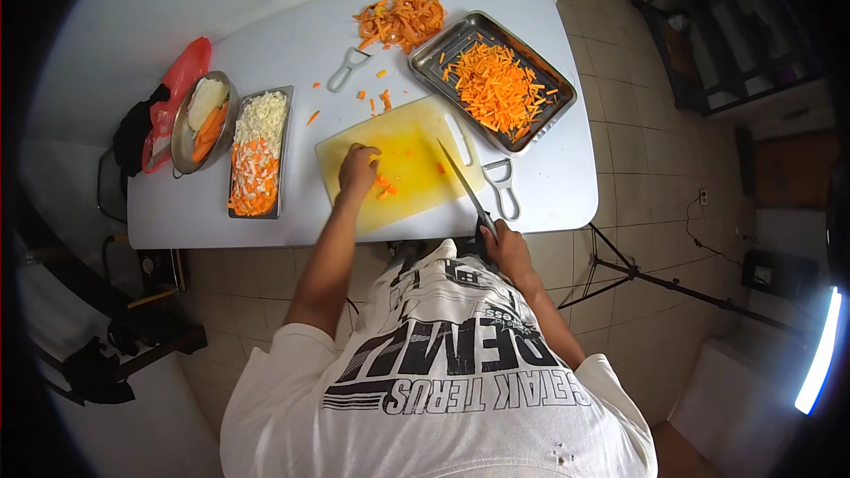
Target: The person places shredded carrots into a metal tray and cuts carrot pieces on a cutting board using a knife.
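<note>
My right hand [507, 250] is wrapped round the dark handle of a long knife [464, 181], whose blade points away from me over the right part of the yellow cutting board [411, 141]. On the board's left side rests my left hand [359, 170], fingers bent and close together. A small bit of orange or yellow shows at its fingertips, too small to make out. Just right of that hand lie small carrot pieces [384, 184], and another piece [440, 167] is near the blade.
A metal tray [420, 65] of carrot sticks stands back right, a peeler [502, 188] below it. Behind the board are another peeler [348, 69] and peelings [403, 18]. At left are a tray of diced food [257, 155], a bowl [181, 135] and a red bag [184, 80].
</note>
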Motion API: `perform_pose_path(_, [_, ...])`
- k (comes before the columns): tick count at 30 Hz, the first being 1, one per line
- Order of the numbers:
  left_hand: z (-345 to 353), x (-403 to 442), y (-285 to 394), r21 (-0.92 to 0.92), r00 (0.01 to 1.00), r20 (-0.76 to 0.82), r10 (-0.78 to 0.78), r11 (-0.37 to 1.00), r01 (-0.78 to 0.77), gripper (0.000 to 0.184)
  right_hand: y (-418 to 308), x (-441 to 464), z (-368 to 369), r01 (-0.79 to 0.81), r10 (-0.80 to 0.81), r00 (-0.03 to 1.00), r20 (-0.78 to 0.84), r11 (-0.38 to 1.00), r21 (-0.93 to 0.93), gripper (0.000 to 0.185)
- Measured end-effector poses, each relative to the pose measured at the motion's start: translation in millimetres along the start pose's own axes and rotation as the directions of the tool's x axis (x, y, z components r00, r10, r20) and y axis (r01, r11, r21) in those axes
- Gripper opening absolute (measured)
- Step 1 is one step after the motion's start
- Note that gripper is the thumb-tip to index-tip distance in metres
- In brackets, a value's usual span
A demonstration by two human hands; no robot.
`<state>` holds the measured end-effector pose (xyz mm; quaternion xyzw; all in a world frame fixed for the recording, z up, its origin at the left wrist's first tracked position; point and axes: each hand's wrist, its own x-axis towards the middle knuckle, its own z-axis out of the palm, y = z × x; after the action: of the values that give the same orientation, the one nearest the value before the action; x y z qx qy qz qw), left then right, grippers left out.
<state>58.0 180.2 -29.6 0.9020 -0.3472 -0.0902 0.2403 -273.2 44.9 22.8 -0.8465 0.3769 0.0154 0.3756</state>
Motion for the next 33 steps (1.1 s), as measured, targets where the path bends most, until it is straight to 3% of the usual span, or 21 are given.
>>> perform_pose_path(4, [-24,13,-14,0.187,0.940,0.339,-0.024,0.982,-0.043,0.016,3,1,4,0.008,-0.007,0.999,-0.032,0.999,0.033,0.036])
perform_pose_path(7, [-19,17,-11,0.232,0.934,0.357,-0.010,0.970,-0.078,0.010,4,0,3,-0.027,0.030,0.999,-0.040,0.997,0.078,0.036])
perform_pose_path(10, [-16,9,-7,0.266,0.938,0.331,0.102,0.944,-0.197,0.009,8,-2,2,-0.045,0.049,0.995,-0.082,0.998,0.045,0.036])
perform_pose_path(16, [-12,5,-13,0.249,0.928,0.368,0.063,0.955,-0.163,0.009,14,-5,3,-0.060,0.062,0.996,-0.069,0.998,0.029,0.038])
perform_pose_path(19, [-9,2,5,0.005,0.950,0.288,0.121,0.992,-0.128,0.008,13,-6,4,-0.055,0.057,0.996,-0.074,0.998,0.035,0.036])
perform_pose_path(22, [22,-1,29,-0.345,0.975,0.195,0.110,0.938,-0.037,0.010,11,-6,7,-0.034,0.036,0.996,-0.082,0.999,0.030,0.035])
perform_pose_path(25, [56,-1,53,-0.481,0.914,0.383,-0.137,0.815,0.324,0.016,6,-3,9,-0.038,0.040,0.997,-0.068,0.999,0.023,0.036])
perform_pose_path(28, [73,-2,58,-0.409,0.943,0.284,-0.176,0.867,0.285,0.021,0,-2,6,-0.030,0.030,0.998,-0.053,1.000,-0.008,0.037])
perform_pose_path(31, [75,-7,59,-0.210,0.962,0.220,-0.160,0.956,0.207,0.027,0,-2,7,-0.025,0.024,0.999,-0.026,1.000,-0.006,0.038])
perform_pose_path(33, [71,-7,57,-0.201,0.937,0.292,-0.190,0.946,0.254,0.027,-3,-3,6,-0.031,0.031,0.999,-0.012,1.000,-0.001,0.038])
